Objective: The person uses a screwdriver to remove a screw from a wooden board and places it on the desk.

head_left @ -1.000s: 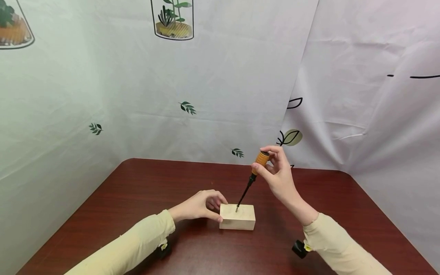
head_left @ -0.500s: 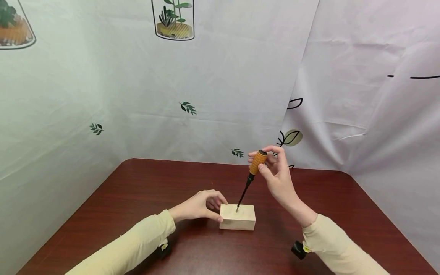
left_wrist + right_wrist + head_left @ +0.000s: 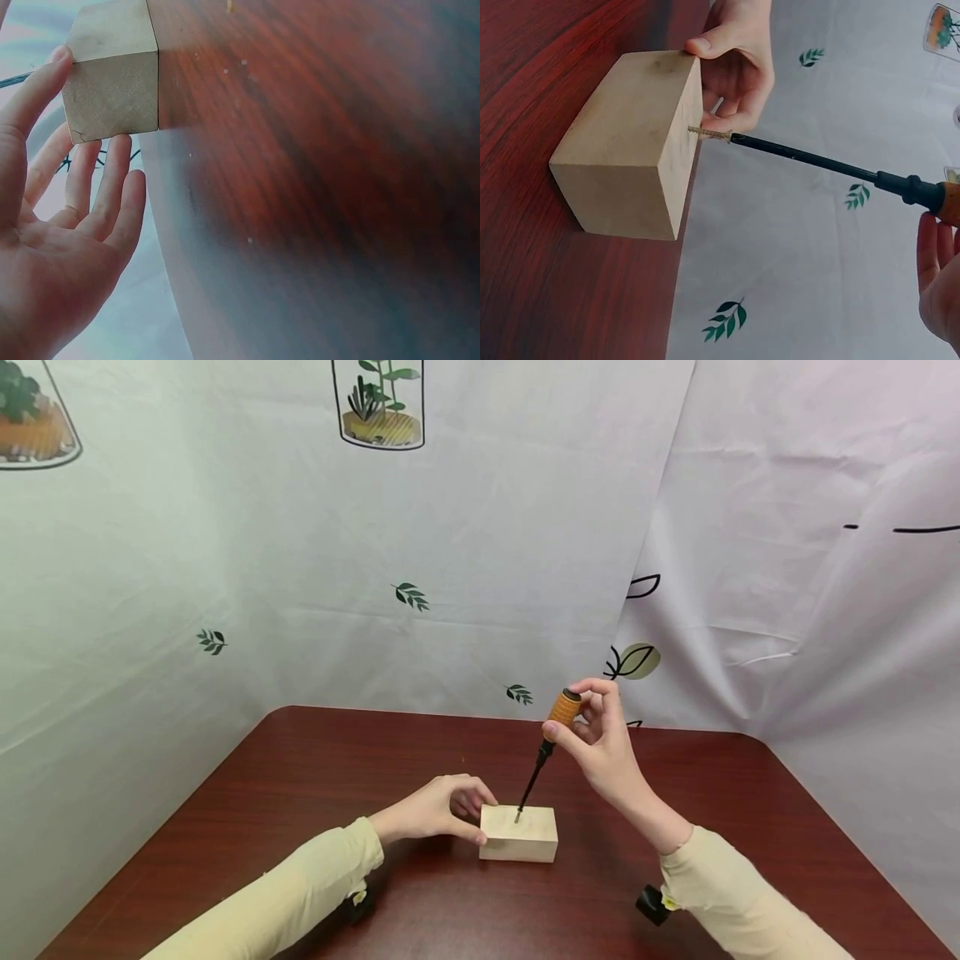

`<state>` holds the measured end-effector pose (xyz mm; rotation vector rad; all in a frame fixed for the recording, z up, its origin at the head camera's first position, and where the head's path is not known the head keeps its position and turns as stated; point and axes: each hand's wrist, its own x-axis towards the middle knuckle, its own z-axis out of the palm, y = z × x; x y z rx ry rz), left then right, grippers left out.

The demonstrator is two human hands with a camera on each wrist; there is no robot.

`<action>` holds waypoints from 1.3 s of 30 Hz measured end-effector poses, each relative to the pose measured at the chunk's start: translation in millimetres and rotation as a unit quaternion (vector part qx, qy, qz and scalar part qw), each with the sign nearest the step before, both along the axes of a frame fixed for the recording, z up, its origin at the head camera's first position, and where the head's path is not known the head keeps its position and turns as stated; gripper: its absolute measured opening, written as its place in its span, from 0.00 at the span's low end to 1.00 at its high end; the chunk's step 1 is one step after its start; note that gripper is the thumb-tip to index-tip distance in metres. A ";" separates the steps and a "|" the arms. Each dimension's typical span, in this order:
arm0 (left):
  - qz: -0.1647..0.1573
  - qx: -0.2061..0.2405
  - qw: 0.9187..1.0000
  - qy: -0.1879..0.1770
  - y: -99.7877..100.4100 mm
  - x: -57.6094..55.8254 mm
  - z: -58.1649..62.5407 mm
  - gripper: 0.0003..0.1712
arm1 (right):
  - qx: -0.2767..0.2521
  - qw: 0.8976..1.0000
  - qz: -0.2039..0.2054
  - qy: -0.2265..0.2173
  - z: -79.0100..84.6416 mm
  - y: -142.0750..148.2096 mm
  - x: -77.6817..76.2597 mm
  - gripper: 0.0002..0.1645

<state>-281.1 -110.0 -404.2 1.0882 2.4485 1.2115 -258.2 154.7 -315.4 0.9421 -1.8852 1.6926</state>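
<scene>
A pale wooden block [image 3: 517,850] rests on the table, and my left hand [image 3: 429,810] holds its left end between thumb and fingers. In the right wrist view a brass-coloured screw [image 3: 711,134] stands partly sunk in the block's upper face. The black shaft of a screwdriver [image 3: 802,156] meets the screw's head. My right hand [image 3: 611,756] grips its orange handle [image 3: 562,712], the thumb across the near side and a finger by the butt end. The screwdriver leans to the right. In the left wrist view, neither the screw nor the screwdriver shows clearly.
The dark red-brown table [image 3: 337,760] has rounded far corners. White patterned cloth [image 3: 450,527] hangs behind it and along both sides. A small black device [image 3: 652,904] sits at the right wrist, near the sleeve.
Half a second ago my right fingers were spread off the handle; now they are curled round it, with the thumb moved leftward. The handle has shifted slightly left over the second. Left hand and block stay put.
</scene>
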 end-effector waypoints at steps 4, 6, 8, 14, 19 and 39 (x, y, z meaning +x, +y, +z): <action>0.002 -0.003 1.000 -0.003 -0.5 0.1 0.1 0.24 | 0.018 0.999 0.033 -0.002 1.7 0.9 -0.3 0.27; 0.003 -0.004 1.000 -0.004 -0.6 0.1 0.0 0.24 | 0.021 0.998 0.055 -0.007 1.7 1.3 -0.3 0.27; 0.003 -0.004 1.000 -0.005 -0.5 0.2 0.1 0.24 | 0.020 0.997 0.074 -0.009 1.3 1.1 -0.5 0.26; 0.004 -0.001 1.000 -0.009 0.1 -0.1 0.1 0.24 | -0.003 0.997 0.079 0.000 0.0 -1.2 -0.9 0.25; 0.003 0.002 1.000 -0.008 0.5 -0.7 -0.2 0.24 | -0.006 1.000 0.014 -0.004 0.6 -3.0 -0.4 0.29; -0.003 0.003 1.000 -0.010 -0.2 -1.6 0.3 0.24 | 0.013 0.997 0.073 -0.017 5.7 2.4 -2.5 0.19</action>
